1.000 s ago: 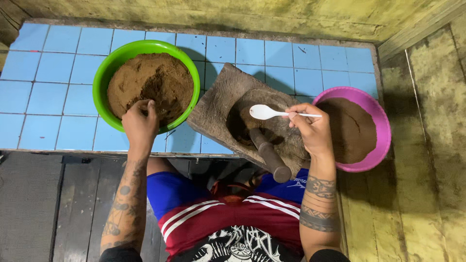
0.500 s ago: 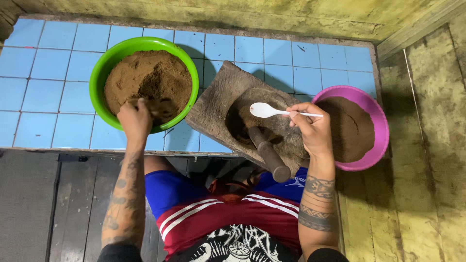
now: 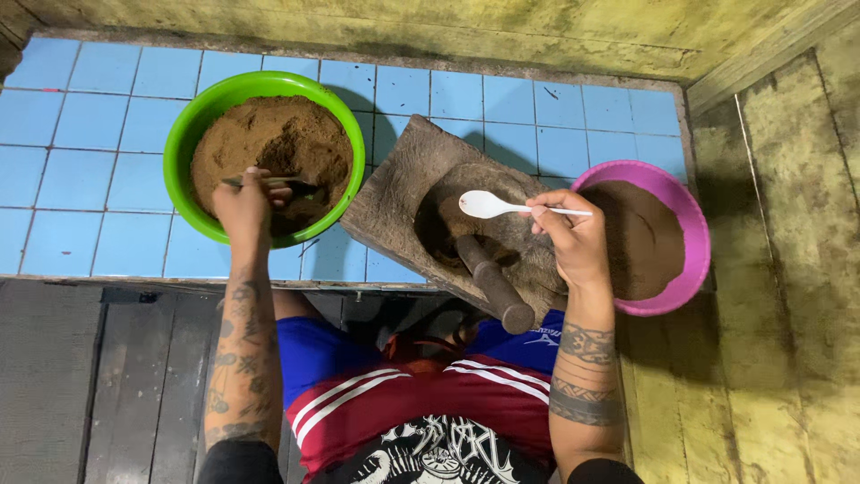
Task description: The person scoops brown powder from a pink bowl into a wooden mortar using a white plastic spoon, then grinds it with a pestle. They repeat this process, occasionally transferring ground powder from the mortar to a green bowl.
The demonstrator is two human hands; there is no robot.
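My left hand [image 3: 244, 202] reaches into a green bowl [image 3: 199, 125] of brown powder [image 3: 269, 143] and grips a dark spoon [image 3: 287, 184] that lies in the powder. My right hand [image 3: 569, 233] holds a white plastic spoon [image 3: 488, 205] by its handle, the spoon's bowl hovering over a wooden mortar board [image 3: 403, 188] with a dark hollow. A wooden pestle [image 3: 493, 285] leans in that hollow. Just right of my right hand stands a pink bowl [image 3: 685, 229] filled with darker brown powder.
Both bowls and the mortar rest on a blue tiled ledge [image 3: 81, 134]. A dark wooden floor [image 3: 90, 376] lies below it, and worn yellow walls [image 3: 788, 269] close in at the top and right. My legs in blue and red shorts sit beneath the mortar.
My left hand has moved from the green bowl's near rim into the powder and now holds the dark spoon. My right hand with the white spoon has stayed put.
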